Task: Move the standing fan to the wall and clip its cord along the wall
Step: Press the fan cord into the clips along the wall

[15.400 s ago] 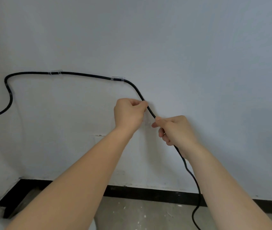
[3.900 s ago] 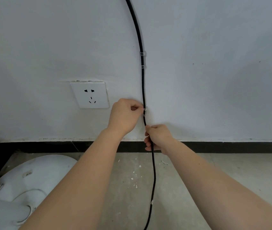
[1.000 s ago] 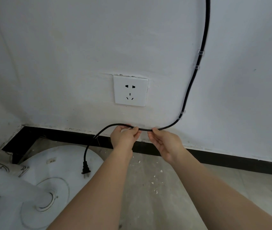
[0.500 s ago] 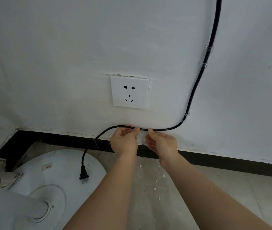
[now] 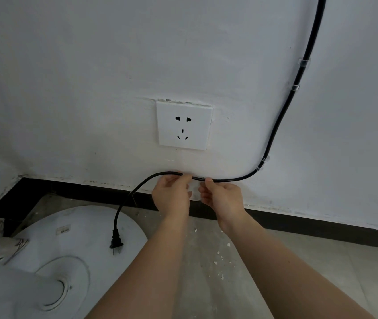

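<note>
A: So, where's the cord right now?

B: On the wall. It's thin, black and glossy. It drops from the top edge on the right through three clear clips, bends left below the socket and runs just above the black skirting.

A: And my hands?

B: Your left hand pinches it w/ thumb and fingertips. Your right hand, just beside it, has the thumb on the cord and the fingers curled under (so both are clamped on it). Past your left hand the cord arcs down to the plug, prongs down, over the white fan base.

A: Anything you can't make out?

B: Only the fan's base is sharp; the rest is a blur cut off at bottom left. The cord's upper run leaves the frame. Plug touching the base or not, can't tell. The wall btw your hands is covered by your fingers.
</note>
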`<action>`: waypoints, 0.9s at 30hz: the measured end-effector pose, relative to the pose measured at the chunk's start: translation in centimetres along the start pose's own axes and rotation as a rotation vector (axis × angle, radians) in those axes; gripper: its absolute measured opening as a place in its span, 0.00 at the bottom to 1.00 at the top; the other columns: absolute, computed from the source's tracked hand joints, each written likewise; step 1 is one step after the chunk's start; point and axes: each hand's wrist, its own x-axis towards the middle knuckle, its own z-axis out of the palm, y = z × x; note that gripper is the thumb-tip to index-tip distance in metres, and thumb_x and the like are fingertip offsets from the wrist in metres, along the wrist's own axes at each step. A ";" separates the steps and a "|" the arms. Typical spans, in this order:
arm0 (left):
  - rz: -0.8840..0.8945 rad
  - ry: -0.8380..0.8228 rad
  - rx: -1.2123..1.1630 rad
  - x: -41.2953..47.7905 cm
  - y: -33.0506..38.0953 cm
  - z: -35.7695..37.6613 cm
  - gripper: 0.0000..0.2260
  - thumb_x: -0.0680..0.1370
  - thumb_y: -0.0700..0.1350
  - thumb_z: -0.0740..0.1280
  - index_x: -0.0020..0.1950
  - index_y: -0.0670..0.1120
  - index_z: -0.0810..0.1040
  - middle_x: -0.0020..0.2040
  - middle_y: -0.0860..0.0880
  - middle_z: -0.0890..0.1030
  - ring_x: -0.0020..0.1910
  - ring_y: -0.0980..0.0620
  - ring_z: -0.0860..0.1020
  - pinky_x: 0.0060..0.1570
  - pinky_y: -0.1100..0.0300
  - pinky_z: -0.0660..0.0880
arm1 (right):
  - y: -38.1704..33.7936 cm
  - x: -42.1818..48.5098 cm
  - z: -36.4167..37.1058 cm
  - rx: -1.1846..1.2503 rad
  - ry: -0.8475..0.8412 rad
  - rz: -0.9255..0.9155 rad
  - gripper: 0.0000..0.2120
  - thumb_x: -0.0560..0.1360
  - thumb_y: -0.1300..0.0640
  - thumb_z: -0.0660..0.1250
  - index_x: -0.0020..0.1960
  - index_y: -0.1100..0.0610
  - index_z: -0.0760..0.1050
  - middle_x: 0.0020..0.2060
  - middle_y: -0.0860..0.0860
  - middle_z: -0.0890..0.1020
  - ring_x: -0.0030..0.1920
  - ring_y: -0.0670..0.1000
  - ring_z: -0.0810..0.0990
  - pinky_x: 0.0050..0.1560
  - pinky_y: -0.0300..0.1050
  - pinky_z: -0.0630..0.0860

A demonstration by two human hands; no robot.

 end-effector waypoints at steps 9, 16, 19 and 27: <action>-0.001 -0.024 -0.107 0.1 0.4 -0.5 0.08 0.70 0.32 0.72 0.38 0.41 0.75 0.36 0.45 0.80 0.36 0.50 0.79 0.29 0.67 0.76 | -0.2 0.2 0.6 0.106 0.024 0.086 0.10 0.78 0.64 0.64 0.39 0.64 0.77 0.33 0.57 0.79 0.31 0.50 0.75 0.34 0.40 0.74; 0.159 -0.013 0.012 -0.3 0.0 -0.4 0.09 0.68 0.30 0.71 0.35 0.41 0.74 0.25 0.53 0.77 0.26 0.58 0.75 0.39 0.58 0.79 | -0.5 0.1 0.4 0.154 0.006 0.138 0.05 0.75 0.65 0.67 0.40 0.64 0.77 0.33 0.57 0.79 0.31 0.50 0.75 0.31 0.38 0.75; 0.183 -0.002 0.036 -0.2 -0.1 -0.8 0.11 0.67 0.30 0.72 0.32 0.43 0.75 0.26 0.52 0.78 0.31 0.53 0.76 0.44 0.54 0.78 | -0.4 0.2 0.5 0.080 0.023 0.115 0.07 0.74 0.63 0.69 0.38 0.63 0.77 0.32 0.56 0.78 0.31 0.49 0.74 0.32 0.40 0.73; 0.050 -0.047 -0.038 -0.1 0.2 -1.3 0.07 0.68 0.30 0.72 0.38 0.40 0.77 0.34 0.46 0.79 0.36 0.48 0.79 0.37 0.61 0.78 | -0.7 0.4 0.5 -0.057 0.079 0.134 0.06 0.74 0.60 0.70 0.44 0.63 0.79 0.34 0.53 0.78 0.32 0.48 0.71 0.33 0.40 0.69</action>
